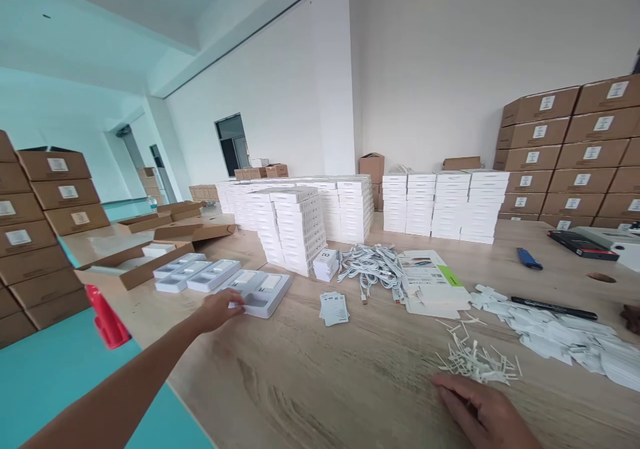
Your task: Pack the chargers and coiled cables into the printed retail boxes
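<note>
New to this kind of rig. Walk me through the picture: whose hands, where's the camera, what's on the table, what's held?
There is no robot here. One person works bare-handed, and the single picture comes from a camera on their head, looking forward and down.

The left hand touches the near edge of a white tray, one of several. The right hand is beside a pile of short white strips, with nothing visibly held.

On the wooden table are stacks of white boxes, a bundle of white cables, small printed cards, a black pen and a blue tool I can't identify. Brown cartons are stacked beyond.
</note>
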`<state>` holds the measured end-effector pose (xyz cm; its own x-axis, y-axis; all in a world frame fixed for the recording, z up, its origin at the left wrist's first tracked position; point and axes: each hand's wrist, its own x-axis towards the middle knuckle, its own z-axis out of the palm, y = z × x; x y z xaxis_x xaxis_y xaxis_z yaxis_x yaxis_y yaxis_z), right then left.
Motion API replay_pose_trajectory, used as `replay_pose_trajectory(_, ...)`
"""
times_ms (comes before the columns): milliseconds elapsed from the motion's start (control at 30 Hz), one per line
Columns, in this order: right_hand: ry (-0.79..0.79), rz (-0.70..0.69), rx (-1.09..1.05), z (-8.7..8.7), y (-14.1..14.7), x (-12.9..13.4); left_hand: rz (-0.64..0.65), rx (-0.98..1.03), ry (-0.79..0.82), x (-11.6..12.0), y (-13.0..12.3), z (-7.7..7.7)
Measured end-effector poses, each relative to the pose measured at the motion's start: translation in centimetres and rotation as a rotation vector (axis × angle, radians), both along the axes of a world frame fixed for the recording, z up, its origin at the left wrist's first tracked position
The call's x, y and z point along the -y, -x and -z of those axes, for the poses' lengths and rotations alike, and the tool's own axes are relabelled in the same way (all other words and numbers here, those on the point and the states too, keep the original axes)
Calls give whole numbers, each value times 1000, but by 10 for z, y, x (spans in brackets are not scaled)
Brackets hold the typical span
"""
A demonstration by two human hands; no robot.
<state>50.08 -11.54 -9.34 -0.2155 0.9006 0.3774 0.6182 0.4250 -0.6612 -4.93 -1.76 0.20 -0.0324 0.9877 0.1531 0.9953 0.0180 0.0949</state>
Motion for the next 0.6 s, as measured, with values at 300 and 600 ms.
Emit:
replay_pose_trajectory(300, -1, -7, -16, -18, 7, 9, 306, 99, -161, 112, -98, 35)
replay_pose_trajectory(600, -14, 52, -16, -6, -7, 3, 440, -8, -275, 166, -193, 56)
